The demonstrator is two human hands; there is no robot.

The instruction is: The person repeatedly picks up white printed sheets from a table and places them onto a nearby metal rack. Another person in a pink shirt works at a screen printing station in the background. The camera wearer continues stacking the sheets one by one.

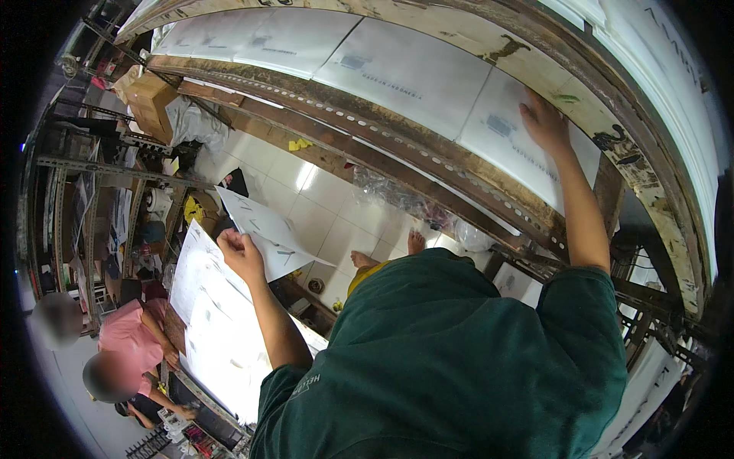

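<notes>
My left hand (243, 256) is closed with its fingertips pinching the edge of a white sheet (271, 236) that has dark marks drawn on it. The sheet hangs tilted over the floor, beside a brightly lit white work surface (218, 329). On the right, my arm reaches forward into a shelf. My right hand (547, 126) lies with fingers stretched out on a white wrapped pack (505, 134) with small dark print. Similar white packs (401, 73) lie in a row to its left.
Worn shelf beams (428, 157) run across in front of me, above and below the packs. Clear plastic wrap (382, 191) lies on the tiled floor (313, 210). A cardboard box (151, 103) stands far left. A person in pink (131, 340) works beyond the lit surface.
</notes>
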